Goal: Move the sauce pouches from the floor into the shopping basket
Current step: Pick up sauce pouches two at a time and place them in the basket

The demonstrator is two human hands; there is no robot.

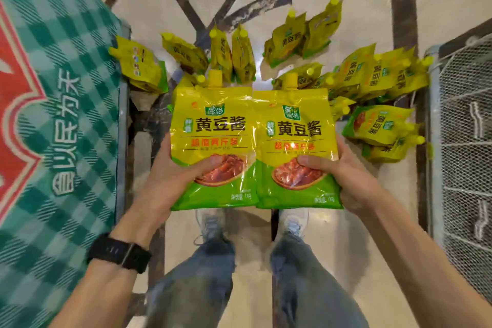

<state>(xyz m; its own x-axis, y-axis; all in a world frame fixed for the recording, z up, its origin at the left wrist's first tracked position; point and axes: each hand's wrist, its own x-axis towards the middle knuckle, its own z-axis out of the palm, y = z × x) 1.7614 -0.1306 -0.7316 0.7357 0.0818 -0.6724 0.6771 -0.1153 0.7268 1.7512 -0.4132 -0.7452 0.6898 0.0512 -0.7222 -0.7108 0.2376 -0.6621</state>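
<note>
Both my arms reach forward and down, elbows bent. My left hand (170, 176) is clamped around a pouch (213, 141), thumb on the front; my right hand (343, 170) grips a second pouch (295, 146) likewise. Legs stand apart below.

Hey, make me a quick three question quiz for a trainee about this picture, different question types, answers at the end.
1. True or false: the left hand and the right hand each hold one sauce pouch.
2. Multiple choice: the left pouch and the right pouch are held
A. stacked flat
B. side by side, spouts up
C. upside down
3. Fill in: more pouches lie on the floor between the checked cloth on the left and the wire ____ on the right.

Key: 1 true; 2 B; 3 basket.
</note>
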